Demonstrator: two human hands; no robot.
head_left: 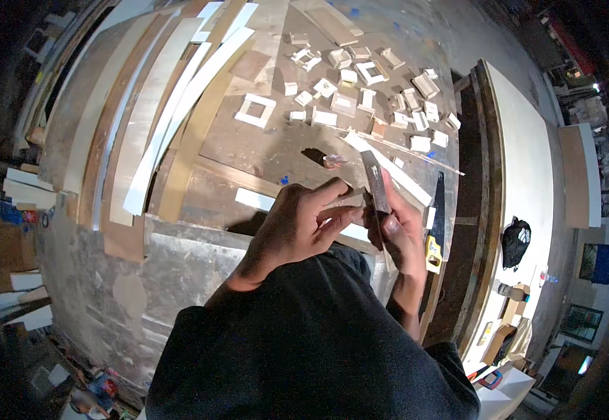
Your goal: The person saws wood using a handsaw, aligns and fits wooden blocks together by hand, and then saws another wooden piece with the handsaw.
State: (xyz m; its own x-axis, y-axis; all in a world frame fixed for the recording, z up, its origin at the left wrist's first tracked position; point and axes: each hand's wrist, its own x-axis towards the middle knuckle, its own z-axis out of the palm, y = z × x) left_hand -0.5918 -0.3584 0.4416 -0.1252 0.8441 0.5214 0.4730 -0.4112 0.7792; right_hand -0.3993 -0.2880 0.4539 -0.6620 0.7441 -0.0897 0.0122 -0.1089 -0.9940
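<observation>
My left hand [297, 220] is closed, with thumb and fingertips pinching a small pale piece [350, 201] that looks like wood. Its far end meets a narrow, flat, dark-edged strip [374, 178]. My right hand [402, 231] is wrapped round the lower part of this strip, which stands nearly upright; its exact kind I cannot make out. The fingers partly hide where the two pieces touch. Just beyond lies a long white strip [395, 171] on the worktable [234, 150], near a small reddish-brown object [334, 162].
Many small wooden blocks and frames [254, 110] lie scattered across the table. Long boards [171, 119] are stacked at the left. A handsaw with a yellow handle [433, 253] rests at the right edge. Beyond a gap, a white-topped bench [521, 154] carries a black bag [516, 243].
</observation>
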